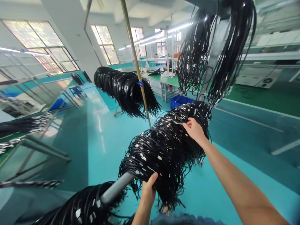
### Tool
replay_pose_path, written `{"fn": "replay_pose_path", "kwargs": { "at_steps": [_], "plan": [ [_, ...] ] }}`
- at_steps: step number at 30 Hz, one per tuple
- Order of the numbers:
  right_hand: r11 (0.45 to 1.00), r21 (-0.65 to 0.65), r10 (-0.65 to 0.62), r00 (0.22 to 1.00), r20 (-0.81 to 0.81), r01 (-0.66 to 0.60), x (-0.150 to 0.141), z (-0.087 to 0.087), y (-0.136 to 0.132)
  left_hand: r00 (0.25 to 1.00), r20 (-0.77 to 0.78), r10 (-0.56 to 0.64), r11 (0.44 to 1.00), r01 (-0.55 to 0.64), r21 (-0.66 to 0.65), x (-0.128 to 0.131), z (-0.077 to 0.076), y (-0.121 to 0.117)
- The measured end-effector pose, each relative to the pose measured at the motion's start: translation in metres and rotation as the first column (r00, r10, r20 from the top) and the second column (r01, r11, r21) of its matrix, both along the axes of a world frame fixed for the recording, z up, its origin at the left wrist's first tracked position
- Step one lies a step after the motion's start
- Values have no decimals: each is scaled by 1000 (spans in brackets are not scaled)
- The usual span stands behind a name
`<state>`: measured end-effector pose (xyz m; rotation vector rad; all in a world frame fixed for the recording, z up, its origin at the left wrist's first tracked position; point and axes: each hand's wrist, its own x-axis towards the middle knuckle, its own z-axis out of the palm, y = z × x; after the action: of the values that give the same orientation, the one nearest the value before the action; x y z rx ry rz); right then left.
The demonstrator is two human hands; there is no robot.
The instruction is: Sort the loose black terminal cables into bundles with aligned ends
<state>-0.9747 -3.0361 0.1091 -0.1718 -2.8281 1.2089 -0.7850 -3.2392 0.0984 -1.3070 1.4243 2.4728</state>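
Observation:
A thick row of black cables (161, 147) with small white labels and tips hangs over a grey horizontal bar (118, 187). At the near end of the row, my left hand (148, 187) has its thumb against the cables. Its other fingers go in among the strands and are largely hidden, closed around part of the bundle. Farther along, my right hand (194, 129) lies on top of the row, fingers curled and closed on a few cables.
More black cables (82, 203) hang at the lower left, and others (194, 53) from above at the upper right. A brass-coloured pole (134, 47) stands before a coiled cable roll (117, 87). Beyond are a blue bin (180, 101) and a green-topped worktable (159, 79).

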Motion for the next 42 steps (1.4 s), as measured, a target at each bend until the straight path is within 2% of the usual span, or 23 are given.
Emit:
{"fn": "replay_pose_path", "kwargs": {
  "at_steps": [2, 5, 7, 10, 14, 16, 19, 22, 24, 26, 28, 30, 32, 34, 36, 38, 39, 40, 42],
  "plan": [
    [996, 83, 3, 993, 120, -14, -18, -8, 7, 1000, -20, 5, 1000, -5, 8, -2, 0, -2],
    [986, 166, -20, 986, 163, -7, -33, -5, -1, 997, -77, -8, 999, 12, 53, -1, 0, -7],
    [980, 195, -1, 988, 156, -29, -38, 0, -10, 990, -130, -52, 993, 65, 101, 0, -2, -10],
    [967, 227, 102, 992, 70, -116, -40, 5, -25, 980, -172, -95, 983, 120, 141, 0, -5, -12],
    [961, 236, 142, 990, 22, -143, -25, 2, -38, 983, -158, -90, 983, 113, 144, -1, -6, -13],
    [949, 296, 123, 992, -39, -106, -10, -2, -40, 982, -165, -91, 983, 115, 143, -2, -8, -16],
    [926, 378, 52, 996, -79, -18, 14, -6, -38, 970, -184, -157, 967, 189, 169, -4, -13, -26],
    [944, 330, -48, 994, 102, 11, 23, -5, -39, 957, -200, -210, 951, 247, 184, -8, -19, -32],
    [954, 298, -70, 982, 175, 15, 20, -3, -45, 967, -174, -185, 956, 218, 197, -10, -18, -30],
    [971, 239, -75, 982, 176, 32, 15, 1, -58, 982, -126, -137, 966, 161, 202, -13, -12, -28],
    [995, 89, -47, 985, 167, 32, 13, 11, -75, 992, -90, -89, 977, 104, 187, -14, 0, -30],
    [994, -95, 70, 987, 144, -56, 16, 26, -96, 997, -62, -46, 986, 56, 160, -11, 13, -36],
    [939, -218, 280, 959, 38, -266, 23, 46, -117, 999, -45, 4, 994, 1, 113, -4, 24, -44],
    [837, -253, 486, 872, -63, -485, 33, 64, -134, 998, -41, 48, 997, -45, 61, 6, 29, -51],
    [744, -266, 619, 782, -74, -613, 44, 71, -142, 998, -18, 55, 997, -54, 54, 16, 27, -53],
    [703, -288, 673, 739, -24, -650, 55, 63, -138, 999, 23, 38, 995, -40, 96, 25, 19, -51],
    [708, -290, 673, 739, 4, -644, 60, 54, -132, 999, 37, 26, 992, -30, 119, 28, 14, -50],
    [734, -276, 651, 759, 26, -620, 64, 44, -123, 999, 40, 19, 991, -24, 132, 31, 8, -49],
    [832, -202, 533, 846, 27, -517, 67, 22, -99, 1000, 21, 9, 991, -12, 135, 35, -3, -48]
  ]
}}
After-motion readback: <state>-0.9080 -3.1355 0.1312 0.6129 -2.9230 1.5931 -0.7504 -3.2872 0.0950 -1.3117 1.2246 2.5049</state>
